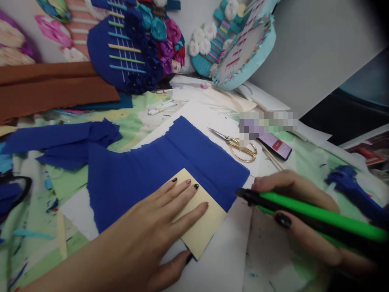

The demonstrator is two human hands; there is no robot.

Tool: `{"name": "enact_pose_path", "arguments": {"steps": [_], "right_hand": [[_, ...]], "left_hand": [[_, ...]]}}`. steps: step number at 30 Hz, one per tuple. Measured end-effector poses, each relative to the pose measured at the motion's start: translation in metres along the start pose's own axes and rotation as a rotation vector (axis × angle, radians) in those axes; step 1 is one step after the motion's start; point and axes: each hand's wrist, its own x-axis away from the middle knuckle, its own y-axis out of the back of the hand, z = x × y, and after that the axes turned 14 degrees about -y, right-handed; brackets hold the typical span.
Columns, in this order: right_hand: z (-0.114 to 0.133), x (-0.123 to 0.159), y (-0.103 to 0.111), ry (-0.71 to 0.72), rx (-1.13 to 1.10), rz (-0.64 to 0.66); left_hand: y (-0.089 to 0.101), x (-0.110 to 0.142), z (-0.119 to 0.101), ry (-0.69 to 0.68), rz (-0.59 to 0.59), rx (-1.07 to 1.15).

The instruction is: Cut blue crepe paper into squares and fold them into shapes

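My left hand (161, 219) lies flat with fingers spread, pressing a pale yellow card (209, 215) onto dark blue crepe paper (136, 174). One long side of the card runs near the paper's lower right edge; the paper's left edge is ragged. To the right, my right hand (304, 227) is closed around a green and black utility knife (310, 211). Its dark tip points left, beside the right corner of the blue paper. White sheets (225, 247) lie underneath. Gold-handled scissors (240, 148) rest just beyond the blue paper.
A phone (275, 145) lies behind the scissors, and a blue glue gun (355, 190) sits at the right. Blue paper scraps (69, 140) and folded brown paper (54, 89) are on the left. Decorated guitar-shaped pieces (100, 52) stand along the back.
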Motion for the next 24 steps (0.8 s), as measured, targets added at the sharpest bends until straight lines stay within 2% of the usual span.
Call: {"name": "enact_pose_path", "arguments": {"steps": [3, 5, 7, 11, 15, 19, 24], "right_hand": [[0.010, -0.025, 0.005, -0.028, -0.117, 0.022], [0.017, -0.047, 0.004, -0.048, -0.147, 0.094], [0.022, -0.068, -0.001, -0.003, -0.251, 0.145], [0.027, -0.105, -0.027, -0.018, -0.432, 0.453], [0.027, -0.128, -0.062, -0.116, -0.626, 0.693], [0.019, -0.137, -0.089, -0.220, -0.770, 0.719], [0.009, -0.139, -0.097, -0.271, -0.847, 0.696]], "left_hand": [[0.003, -0.004, -0.008, 0.033, 0.022, 0.009], [0.005, -0.006, -0.013, 0.052, 0.028, 0.037], [0.007, -0.007, -0.015, 0.058, 0.036, 0.057], [0.004, -0.005, -0.016, 0.047, 0.037, 0.029], [-0.007, -0.003, -0.013, 0.024, -0.012, -0.015], [-0.015, -0.003, -0.012, 0.023, -0.087, -0.130], [-0.015, -0.004, -0.011, 0.023, -0.079, -0.143]]}}
